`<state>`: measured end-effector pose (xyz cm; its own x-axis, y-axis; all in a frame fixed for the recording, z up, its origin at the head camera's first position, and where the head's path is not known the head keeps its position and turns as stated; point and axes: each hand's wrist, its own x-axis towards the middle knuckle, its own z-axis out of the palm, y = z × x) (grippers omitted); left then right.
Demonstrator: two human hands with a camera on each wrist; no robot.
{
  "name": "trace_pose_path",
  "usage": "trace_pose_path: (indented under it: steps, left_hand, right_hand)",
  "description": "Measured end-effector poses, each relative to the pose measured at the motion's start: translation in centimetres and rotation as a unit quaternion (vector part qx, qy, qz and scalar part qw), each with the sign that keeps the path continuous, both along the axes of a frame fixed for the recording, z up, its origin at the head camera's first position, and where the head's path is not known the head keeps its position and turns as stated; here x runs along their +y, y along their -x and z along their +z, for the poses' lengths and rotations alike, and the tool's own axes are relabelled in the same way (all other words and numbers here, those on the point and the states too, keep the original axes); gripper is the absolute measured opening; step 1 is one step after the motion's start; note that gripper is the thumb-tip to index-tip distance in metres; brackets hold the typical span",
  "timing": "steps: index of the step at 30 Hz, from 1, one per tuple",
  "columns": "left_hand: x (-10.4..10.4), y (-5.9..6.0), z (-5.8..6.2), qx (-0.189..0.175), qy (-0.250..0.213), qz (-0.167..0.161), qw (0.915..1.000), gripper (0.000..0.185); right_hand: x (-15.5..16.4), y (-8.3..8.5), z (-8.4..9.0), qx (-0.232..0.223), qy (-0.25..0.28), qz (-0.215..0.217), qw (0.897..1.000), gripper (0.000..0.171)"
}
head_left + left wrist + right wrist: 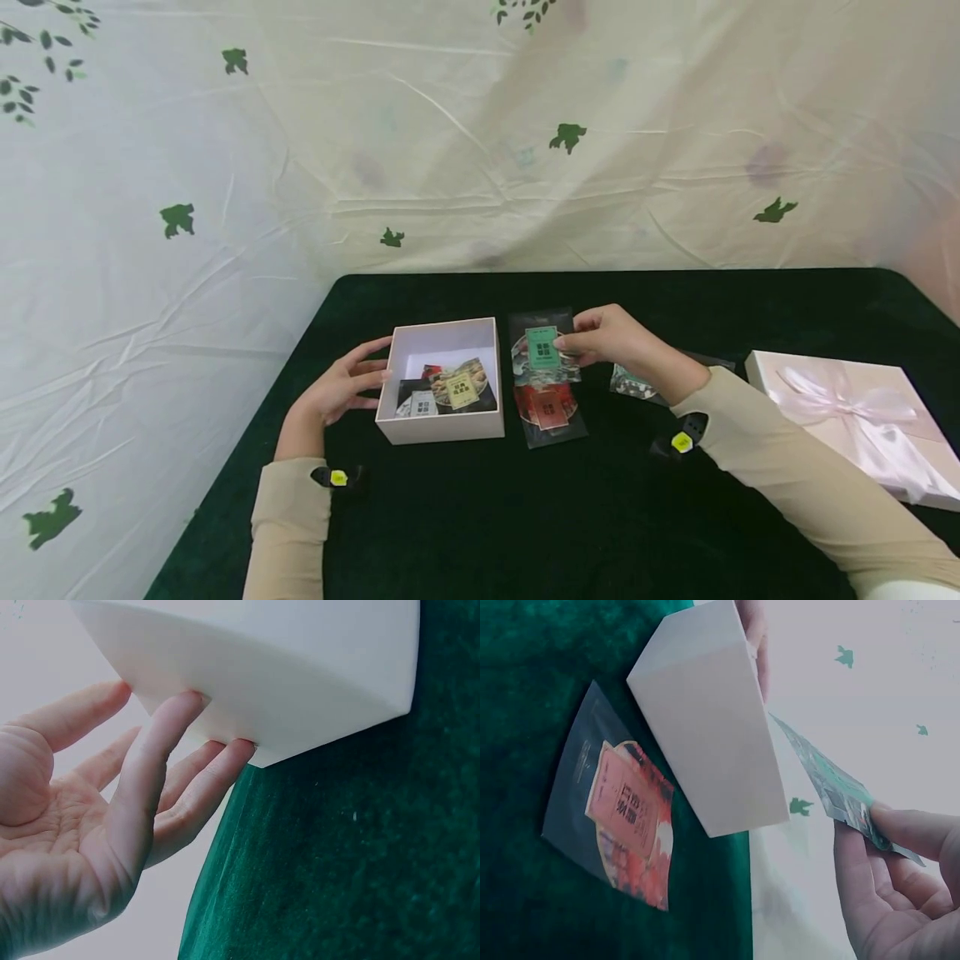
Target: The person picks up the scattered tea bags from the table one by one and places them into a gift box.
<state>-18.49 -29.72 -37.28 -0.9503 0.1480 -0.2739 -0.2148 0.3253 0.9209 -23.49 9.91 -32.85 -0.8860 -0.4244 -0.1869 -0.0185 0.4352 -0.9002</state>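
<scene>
My right hand (pixel 609 335) pinches a flat black packet with a green label (pixel 543 348) by its right edge, thumb on top and fingers beneath. In the right wrist view that packet (pixel 832 784) shows nearly edge-on, raised off the table. Below it in the head view, a black packet with a red label (pixel 550 412) lies on the cloth. My left hand (pixel 341 387) touches the left wall of an open white box (pixel 442 429) with extended fingertips, seen closely in the left wrist view. Inside the box lie a yellow-labelled packet (pixel 461 388), a white-labelled packet (pixel 422 403) and some red.
Another packet (pixel 632 383) lies partly hidden behind my right forearm. At the right, a pale pink box lid (pixel 832 396) with a satin bow rests on the dark green tablecloth (pixel 555 525). A white cloth with green leaf prints (pixel 450 167) hangs behind the table.
</scene>
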Motion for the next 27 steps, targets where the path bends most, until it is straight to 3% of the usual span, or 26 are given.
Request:
trace_pose_path:
  steps: [11, 27]
  left_hand:
    - [0.2, 0.0, 0.1, -0.003, -0.008, -0.007, 0.9999, 0.068]
    - [-0.2, 0.2, -0.2, -0.004, -0.005, -0.002, 1.0000, 0.064]
  right_hand:
    - [-2.4, 0.4, 0.0, -0.012, 0.043, -0.001, 0.999, 0.018]
    - [-6.5, 0.5, 0.7, -0.046, 0.077, 0.039, 0.995, 0.023]
